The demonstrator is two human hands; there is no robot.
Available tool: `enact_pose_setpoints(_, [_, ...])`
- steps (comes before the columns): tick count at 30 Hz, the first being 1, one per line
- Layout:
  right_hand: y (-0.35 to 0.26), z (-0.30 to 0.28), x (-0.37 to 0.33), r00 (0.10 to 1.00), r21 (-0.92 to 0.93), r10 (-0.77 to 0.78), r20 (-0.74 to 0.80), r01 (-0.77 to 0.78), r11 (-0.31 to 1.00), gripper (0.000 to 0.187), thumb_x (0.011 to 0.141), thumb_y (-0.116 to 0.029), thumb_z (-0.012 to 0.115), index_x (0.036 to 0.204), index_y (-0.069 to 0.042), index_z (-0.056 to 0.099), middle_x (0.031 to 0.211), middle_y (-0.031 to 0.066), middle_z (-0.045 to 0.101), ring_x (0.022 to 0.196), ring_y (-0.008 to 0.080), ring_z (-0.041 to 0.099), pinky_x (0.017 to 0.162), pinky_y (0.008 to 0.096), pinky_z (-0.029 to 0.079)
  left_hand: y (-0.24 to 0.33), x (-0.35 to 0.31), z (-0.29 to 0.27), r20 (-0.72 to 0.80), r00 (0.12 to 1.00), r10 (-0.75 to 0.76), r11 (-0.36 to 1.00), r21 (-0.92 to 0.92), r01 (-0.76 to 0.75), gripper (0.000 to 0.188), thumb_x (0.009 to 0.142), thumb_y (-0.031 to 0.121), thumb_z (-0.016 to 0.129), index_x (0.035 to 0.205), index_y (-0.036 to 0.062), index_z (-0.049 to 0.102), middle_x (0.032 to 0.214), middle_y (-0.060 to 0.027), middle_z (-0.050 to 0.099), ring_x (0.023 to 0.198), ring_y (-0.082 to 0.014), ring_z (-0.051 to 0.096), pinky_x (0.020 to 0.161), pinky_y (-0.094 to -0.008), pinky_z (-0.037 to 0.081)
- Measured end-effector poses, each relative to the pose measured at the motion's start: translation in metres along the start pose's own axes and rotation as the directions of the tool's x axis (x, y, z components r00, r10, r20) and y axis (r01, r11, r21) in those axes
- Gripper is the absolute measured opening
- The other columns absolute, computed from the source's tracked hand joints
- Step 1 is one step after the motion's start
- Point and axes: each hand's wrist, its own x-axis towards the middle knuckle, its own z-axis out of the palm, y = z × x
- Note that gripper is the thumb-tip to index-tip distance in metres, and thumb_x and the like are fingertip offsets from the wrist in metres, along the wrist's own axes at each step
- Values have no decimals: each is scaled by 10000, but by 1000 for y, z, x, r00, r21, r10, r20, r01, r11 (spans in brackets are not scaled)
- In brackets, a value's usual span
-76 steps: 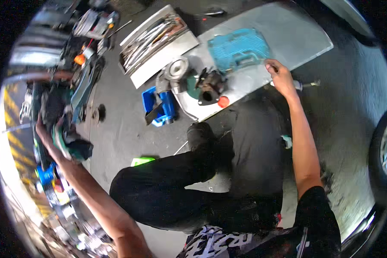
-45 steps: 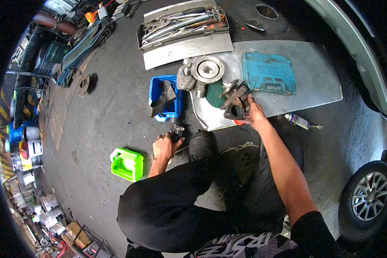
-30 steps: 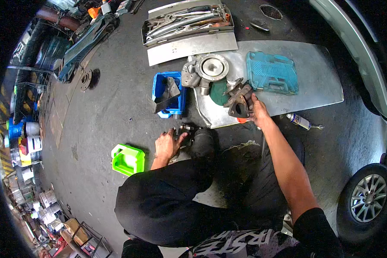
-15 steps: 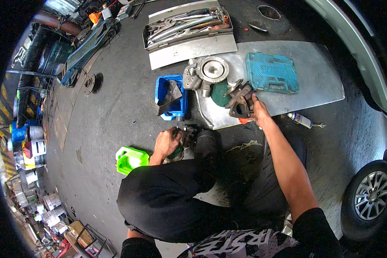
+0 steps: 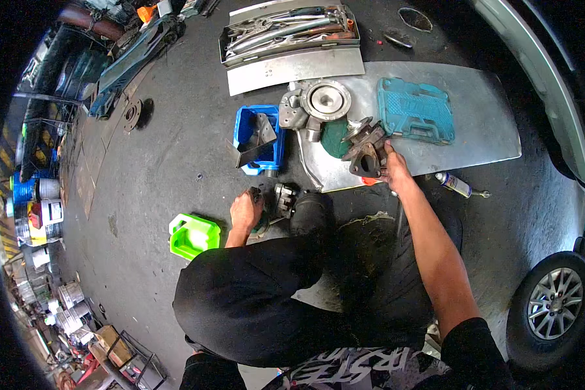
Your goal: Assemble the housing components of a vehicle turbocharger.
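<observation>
- the turbine housing (image 5: 372, 145) is gripped by the right hand (image 5: 396, 172), fingers wrapped partway round it, at the near edge of the metal sheet (image 5: 484, 133);
- the left hand (image 5: 246, 212) is placed beside a casting (image 5: 284, 201) on the floor (image 5: 149, 182); its fingers' hold cannot be told;
- the compressor housing (image 5: 325, 99) is already set apart; what is left cannot be judged;
- counted: two housings, one casting, one teal case (image 5: 416, 112).

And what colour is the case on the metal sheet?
The case is teal; head view shows it.
</observation>
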Motion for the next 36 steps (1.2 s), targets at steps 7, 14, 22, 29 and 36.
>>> enact_pose_setpoints(7, [-3,2,-4,999,10,28,-40,-28,1000,595,963,-609,379,1189,-87,550,1055,92,622,829,219,626,687,386,495,-17,6,15,1,1000,-30,1000,8,30,324,837,251,629,1103,67,641,1030,-219,672,983,-398,637,851,-481,506])
enact_pose_setpoints(14, [-13,4,-16,993,60,90,71,-95,994,583,976,-576,391,1338,-125,465,1267,164,562,1127,319,590,986,540,427,-16,2,13,-62,997,-34,999,-38,32,342,854,278,621,1096,37,644,1038,-243,650,970,-418,630,840,-477,506])
enact_pose_setpoints(22, [-15,11,-29,987,160,147,64,-155,975,580,974,-586,366,1352,-155,451,1231,124,584,1080,308,603,872,496,496,-24,-14,-8,-232,971,56,951,-285,-123,487,936,425,562,1124,-21,619,1024,-281,609,995,-468,585,872,-484,470])
enact_pose_setpoints(29, [-13,15,-23,970,311,174,172,-221,924,590,950,-599,431,1374,-189,417,1308,125,530,1192,315,542,944,577,454,5,-21,-103,61,998,24,890,-456,7,585,923,485,591,1249,0,592,1068,-181,671,985,-275,627,867,-388,489])
enact_pose_setpoints(36, [1,12,-1,973,413,126,191,-197,889,600,954,-636,367,1340,-190,476,1272,81,594,1130,288,605,917,544,492,98,56,-259,86,899,429,818,-460,-346,597,941,493,560,1269,-5,581,1076,-132,673,971,-200,621,827,-336,504])
